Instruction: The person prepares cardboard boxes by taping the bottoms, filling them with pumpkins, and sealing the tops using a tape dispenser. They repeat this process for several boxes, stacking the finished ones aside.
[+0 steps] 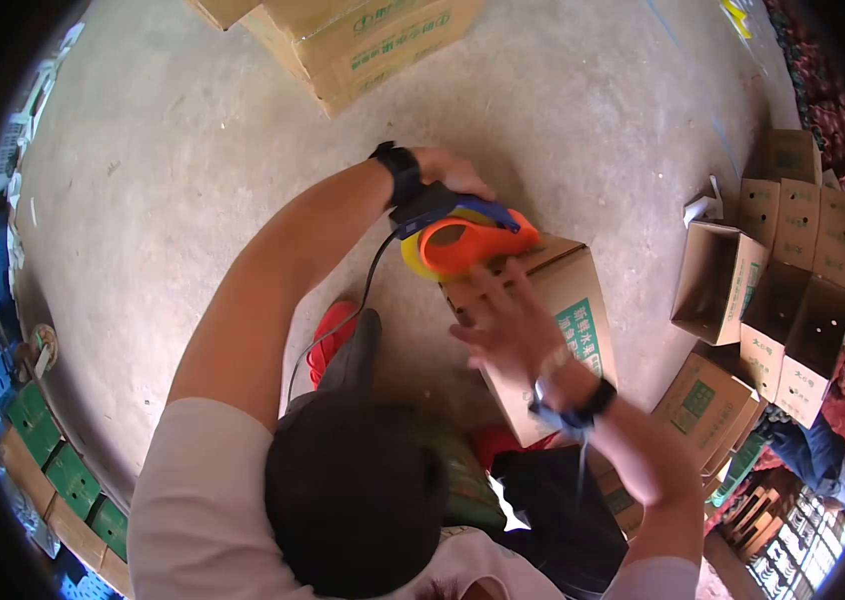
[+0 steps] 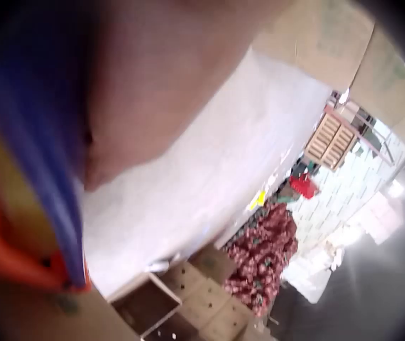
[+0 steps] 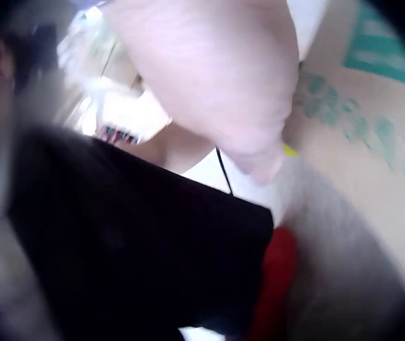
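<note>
My left hand [image 1: 455, 172] grips a tape dispenser [image 1: 505, 240] with an orange body, a blue part and a yellow rim. The dispenser sits at the far end of a closed cardboard box [image 1: 543, 300] with green printing. In the left wrist view the dispenser's blue part [image 2: 39, 142] shows beside the hand, blurred. My right hand [image 1: 508, 325] is spread over the near side of the box top, fingers extended toward the dispenser. The right wrist view has that hand [image 3: 216, 78] beside the printed box wall [image 3: 373, 163].
A large carton [image 1: 373, 50] stands on the concrete floor ahead. Stacked open boxes [image 1: 718, 280] are at the right, with red mesh sacks [image 1: 838, 110] behind. A person [image 1: 828, 455] is at the far right. Green and brown boxes [image 1: 68, 470] line the left. A cable [image 1: 368, 290] hangs from my left wrist.
</note>
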`<state>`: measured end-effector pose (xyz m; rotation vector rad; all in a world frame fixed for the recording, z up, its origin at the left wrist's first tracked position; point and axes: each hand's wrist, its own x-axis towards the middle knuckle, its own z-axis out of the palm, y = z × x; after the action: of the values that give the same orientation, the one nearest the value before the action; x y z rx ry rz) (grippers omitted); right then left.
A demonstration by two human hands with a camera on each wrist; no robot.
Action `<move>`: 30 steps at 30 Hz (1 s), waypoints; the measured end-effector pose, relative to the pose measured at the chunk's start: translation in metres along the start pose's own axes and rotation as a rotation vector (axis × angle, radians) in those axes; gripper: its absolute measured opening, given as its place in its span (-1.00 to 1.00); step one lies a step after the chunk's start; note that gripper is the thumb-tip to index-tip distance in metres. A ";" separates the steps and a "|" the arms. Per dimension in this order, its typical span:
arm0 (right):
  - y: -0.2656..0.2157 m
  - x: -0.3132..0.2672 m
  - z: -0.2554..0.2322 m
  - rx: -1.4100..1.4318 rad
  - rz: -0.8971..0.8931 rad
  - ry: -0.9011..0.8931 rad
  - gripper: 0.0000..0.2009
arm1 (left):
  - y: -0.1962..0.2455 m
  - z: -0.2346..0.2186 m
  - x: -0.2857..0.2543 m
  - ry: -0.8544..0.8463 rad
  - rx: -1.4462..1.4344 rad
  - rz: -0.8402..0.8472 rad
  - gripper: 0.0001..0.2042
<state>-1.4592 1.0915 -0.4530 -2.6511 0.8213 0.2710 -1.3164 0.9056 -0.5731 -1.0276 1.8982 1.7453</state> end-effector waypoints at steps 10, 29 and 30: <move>0.162 -0.120 0.055 0.148 1.308 0.304 -0.62 | -0.157 0.049 -0.070 -0.108 -1.002 -0.233 -0.67; 0.032 0.039 0.045 -0.064 1.081 0.550 -0.57 | -0.080 0.181 -0.061 -0.265 -1.179 0.004 -0.52; 0.030 0.040 0.044 -0.070 1.067 0.555 -0.59 | -0.074 0.192 -0.055 -0.255 -0.959 0.028 -0.48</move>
<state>-1.4479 1.0648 -0.5133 -2.0760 2.3750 -0.2149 -1.2666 1.1070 -0.6190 -0.9616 0.8724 2.7141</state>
